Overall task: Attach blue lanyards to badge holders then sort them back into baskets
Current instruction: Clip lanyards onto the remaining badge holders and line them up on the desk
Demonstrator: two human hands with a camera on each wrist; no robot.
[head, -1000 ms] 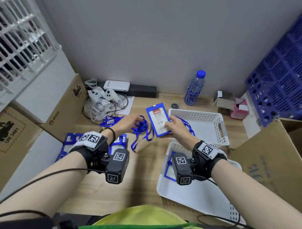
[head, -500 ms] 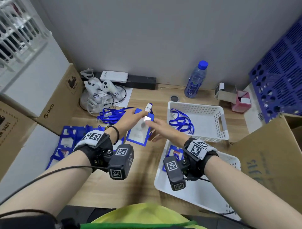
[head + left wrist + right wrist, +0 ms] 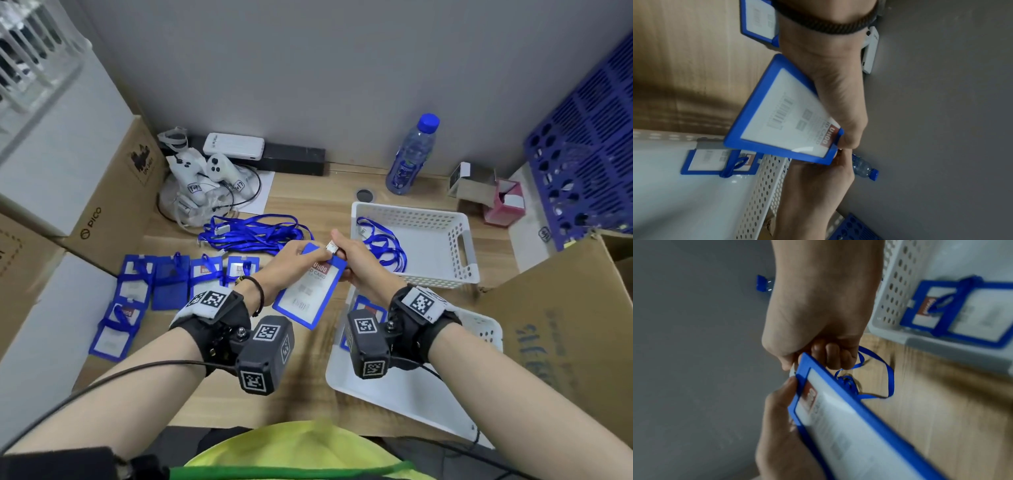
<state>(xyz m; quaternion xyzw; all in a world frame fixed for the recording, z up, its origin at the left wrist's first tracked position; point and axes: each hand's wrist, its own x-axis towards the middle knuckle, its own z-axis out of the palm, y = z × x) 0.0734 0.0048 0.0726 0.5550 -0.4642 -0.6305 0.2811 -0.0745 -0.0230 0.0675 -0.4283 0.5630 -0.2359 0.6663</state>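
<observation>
The left hand grips the top edge of a blue badge holder, thumb over the red header strip. The holder is tilted, its barcode card facing the camera. The right hand touches the holder's top corner from below. Below the holder, a second holder with a blue lanyard loop lies in a white perforated basket. A bottle stands beyond the holder's top edge.

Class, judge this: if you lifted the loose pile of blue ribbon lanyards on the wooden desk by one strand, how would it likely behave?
The pile of blue ribbon lanyards would probably hang limp, since the strands lie in slack loops. Because the loops overlap, lifting one would likely drag others along. It looks light, being thin ribbon with small clips.
</observation>
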